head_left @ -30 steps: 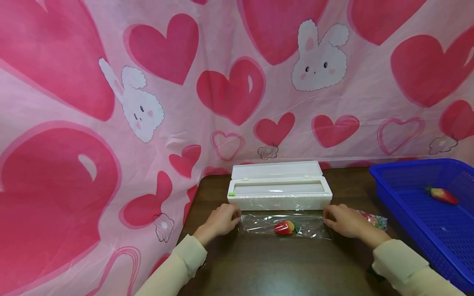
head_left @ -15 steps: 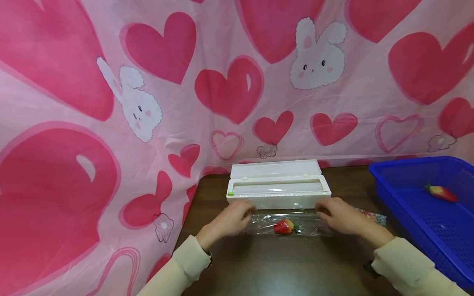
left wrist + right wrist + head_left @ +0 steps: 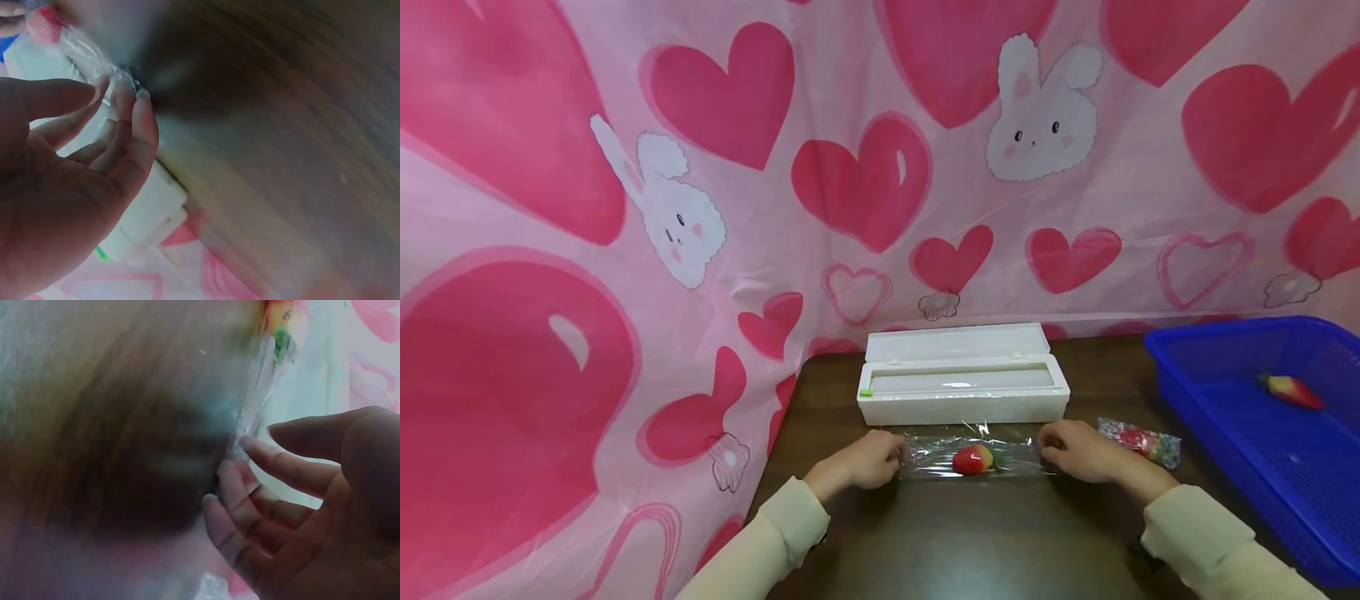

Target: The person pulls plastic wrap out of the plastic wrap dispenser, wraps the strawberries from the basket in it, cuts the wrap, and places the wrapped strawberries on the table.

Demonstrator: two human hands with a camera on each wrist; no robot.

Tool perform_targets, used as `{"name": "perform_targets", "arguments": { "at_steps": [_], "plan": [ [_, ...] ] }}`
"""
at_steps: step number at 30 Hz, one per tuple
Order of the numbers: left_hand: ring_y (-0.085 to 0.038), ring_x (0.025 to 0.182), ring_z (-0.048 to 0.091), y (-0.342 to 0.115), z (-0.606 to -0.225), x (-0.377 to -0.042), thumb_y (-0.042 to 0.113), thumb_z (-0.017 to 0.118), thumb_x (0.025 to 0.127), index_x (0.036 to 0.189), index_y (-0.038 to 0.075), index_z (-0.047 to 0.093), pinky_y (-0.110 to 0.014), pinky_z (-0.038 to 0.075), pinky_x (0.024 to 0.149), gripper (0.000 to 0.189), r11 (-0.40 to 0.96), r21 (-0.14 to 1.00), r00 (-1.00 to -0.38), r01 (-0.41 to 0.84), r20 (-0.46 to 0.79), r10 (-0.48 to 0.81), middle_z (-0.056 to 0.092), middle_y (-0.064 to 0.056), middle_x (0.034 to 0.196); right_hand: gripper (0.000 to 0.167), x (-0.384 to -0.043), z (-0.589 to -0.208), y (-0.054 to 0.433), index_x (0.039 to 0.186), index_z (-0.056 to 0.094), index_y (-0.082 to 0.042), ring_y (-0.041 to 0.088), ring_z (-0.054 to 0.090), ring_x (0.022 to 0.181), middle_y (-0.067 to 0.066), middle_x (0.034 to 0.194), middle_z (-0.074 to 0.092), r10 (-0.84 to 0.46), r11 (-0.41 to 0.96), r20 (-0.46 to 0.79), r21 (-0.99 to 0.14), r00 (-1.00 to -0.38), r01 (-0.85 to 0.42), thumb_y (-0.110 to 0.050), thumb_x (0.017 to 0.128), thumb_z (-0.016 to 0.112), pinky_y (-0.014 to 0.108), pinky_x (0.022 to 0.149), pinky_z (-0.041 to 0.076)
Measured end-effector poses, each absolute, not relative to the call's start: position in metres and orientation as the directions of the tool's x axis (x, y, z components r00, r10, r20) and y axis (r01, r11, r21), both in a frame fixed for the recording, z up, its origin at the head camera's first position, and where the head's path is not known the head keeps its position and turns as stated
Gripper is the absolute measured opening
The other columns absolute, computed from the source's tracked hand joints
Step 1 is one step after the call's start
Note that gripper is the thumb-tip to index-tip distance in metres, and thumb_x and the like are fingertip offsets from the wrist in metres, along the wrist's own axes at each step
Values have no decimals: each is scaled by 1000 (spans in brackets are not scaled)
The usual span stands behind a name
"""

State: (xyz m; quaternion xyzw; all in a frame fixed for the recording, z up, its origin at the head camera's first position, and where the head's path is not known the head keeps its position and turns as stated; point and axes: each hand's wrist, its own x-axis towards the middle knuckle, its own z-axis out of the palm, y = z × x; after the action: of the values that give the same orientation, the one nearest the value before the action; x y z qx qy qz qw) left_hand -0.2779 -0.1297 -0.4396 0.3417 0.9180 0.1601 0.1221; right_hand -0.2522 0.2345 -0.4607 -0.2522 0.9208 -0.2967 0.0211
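A red and yellow strawberry [image 3: 972, 459] with green leaves lies in a sheet of clear plastic wrap [image 3: 931, 457], spread crosswise on the brown table. At the wrap's left end, my left hand [image 3: 871, 459] holds the film with curled fingers; in the left wrist view its thumb [image 3: 69, 99] lies close to the index finger. My right hand [image 3: 1078, 451] holds the opposite end by the fingertips. In the right wrist view the film [image 3: 253, 394] runs to the index fingertip, with the thumb [image 3: 306, 434] close by.
Just behind the wrap stands a white film dispenser box [image 3: 962, 408], its lid raised over the roll. A wrapped strawberry [image 3: 1138, 440] lies right of my right hand. Farther right, a blue basket [image 3: 1180, 387] contains another strawberry [image 3: 1290, 390]. A pink heart-patterned cloth [image 3: 850, 83] hangs behind.
Both hands have moved inward from the wrap's outer ends, reached up near the box, then come back down. The spread wrap looks shorter; the strawberry has stayed in place.
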Motion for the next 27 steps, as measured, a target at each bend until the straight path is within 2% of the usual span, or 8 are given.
{"name": "perform_targets", "arguments": {
  "at_steps": [6, 9, 12, 14, 18, 21, 24, 27],
  "plan": [
    [-10, 73, 53, -123, -429, -278, -1, 59, 94, 100, 2, 71, -26, 49, 69, 13, 689, 376, -721, 620, -74, 689, 64, 1, 83, 6, -249, -447, 229, 90, 71, -7, 6, 50, 72, -7, 79, 60, -496, 694, 108, -547, -861, -468, -9, 94, 67, 30, 64, 45],
    [-10, 79, 55, -110, -429, -278, 2, 60, 96, 106, 3, 71, -26, 51, 75, 15, 671, 383, -704, 636, -70, 707, 67, 0, 91, 8, -247, -445, 215, 94, 72, -7, 6, 53, 75, -7, 83, 62, -547, 615, 113, -618, -829, -490, -10, 96, 64, 30, 66, 47],
    [-9, 79, 54, -102, -436, -278, 3, 60, 96, 109, 6, 70, -24, 50, 76, 16, 686, 383, -705, 618, -117, 700, 66, 1, 92, 10, -245, -450, 205, 91, 70, -6, 4, 52, 73, -8, 80, 60, -601, 551, 81, -679, -795, -485, -7, 96, 62, 28, 65, 45],
    [-9, 78, 53, -103, -441, -278, 4, 59, 97, 109, 7, 69, -24, 50, 75, 16, 715, 373, -722, 591, -149, 675, 64, 2, 90, 11, -243, -454, 206, 88, 69, -7, 3, 51, 69, -8, 76, 58, -596, 554, 56, -694, -801, -460, -5, 95, 62, 27, 62, 44],
    [-9, 80, 55, -113, -442, -278, 2, 59, 96, 109, 6, 68, -26, 51, 76, 16, 749, 356, -755, 559, -157, 637, 66, 0, 92, 13, -241, -455, 220, 83, 68, -7, 4, 49, 65, -7, 74, 57, -519, 628, 37, -661, -854, -411, -6, 95, 63, 28, 60, 42],
    [-11, 83, 58, -121, -436, -278, 0, 59, 95, 108, 3, 68, -28, 52, 78, 16, 739, 347, -744, 578, -149, 652, 68, -3, 94, 11, -242, -451, 230, 84, 69, -7, 5, 49, 66, -7, 74, 57, -493, 677, 26, -617, -870, -402, -8, 94, 65, 28, 61, 43],
    [-12, 85, 59, -120, -431, -277, 1, 59, 96, 108, 2, 70, -29, 52, 81, 16, 709, 345, -717, 615, -129, 685, 69, -4, 96, 8, -244, -446, 229, 87, 71, -6, 7, 53, 71, -6, 78, 61, -513, 686, 53, -576, -857, -445, -7, 93, 65, 31, 64, 46],
    [-13, 89, 59, -107, -426, -277, 3, 59, 97, 113, 1, 70, -30, 52, 85, 19, 679, 335, -695, 654, -90, 714, 68, -4, 99, 9, -247, -440, 216, 96, 72, -4, 10, 57, 80, -3, 88, 66, -537, 656, 129, -558, -834, -508, -5, 94, 63, 36, 72, 50]
  ]
}}
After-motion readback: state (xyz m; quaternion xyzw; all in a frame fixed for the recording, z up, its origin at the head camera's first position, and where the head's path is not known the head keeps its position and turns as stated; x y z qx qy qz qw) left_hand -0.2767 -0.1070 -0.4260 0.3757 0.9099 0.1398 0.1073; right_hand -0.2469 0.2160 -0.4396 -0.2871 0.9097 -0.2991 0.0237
